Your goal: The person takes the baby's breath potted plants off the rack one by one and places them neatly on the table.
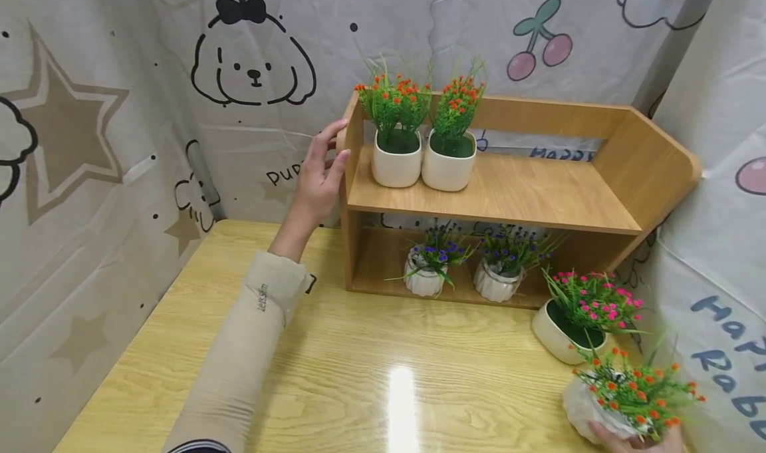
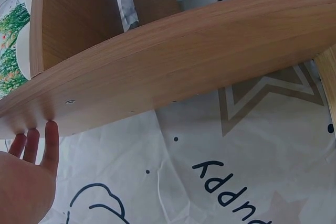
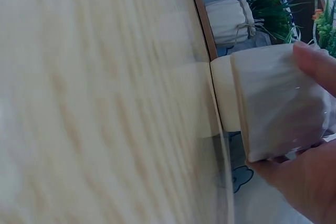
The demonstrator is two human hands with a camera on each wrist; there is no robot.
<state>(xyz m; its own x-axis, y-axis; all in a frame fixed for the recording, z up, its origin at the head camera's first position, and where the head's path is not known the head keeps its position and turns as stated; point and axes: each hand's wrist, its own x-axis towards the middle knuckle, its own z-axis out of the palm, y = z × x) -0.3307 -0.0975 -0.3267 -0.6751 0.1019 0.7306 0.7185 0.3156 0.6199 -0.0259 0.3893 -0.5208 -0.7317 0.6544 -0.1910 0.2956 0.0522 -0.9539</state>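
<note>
My left hand (image 1: 321,172) rests on the outer face of the wooden shelf's left side panel (image 1: 353,130), its fingers straight in the left wrist view, where the hand (image 2: 29,179) meets the panel's lower edge. At the bottom right my right hand (image 1: 640,442) grips a white pot of orange flowers (image 1: 637,390). In the right wrist view that pot's white side (image 3: 283,100) lies between the thumb and the fingers. Just behind it on the table, a white oval pot of pink flowers (image 1: 562,336) stands by the shelf's front right corner.
Two white pots of orange flowers, a left one (image 1: 397,163) and a right one (image 1: 449,167), stand on the upper shelf. Below are two ribbed pots with blue-purple flowers, one (image 1: 425,280) left of the other (image 1: 499,283). Printed cloth (image 1: 383,34) hangs around the wooden table (image 1: 335,366).
</note>
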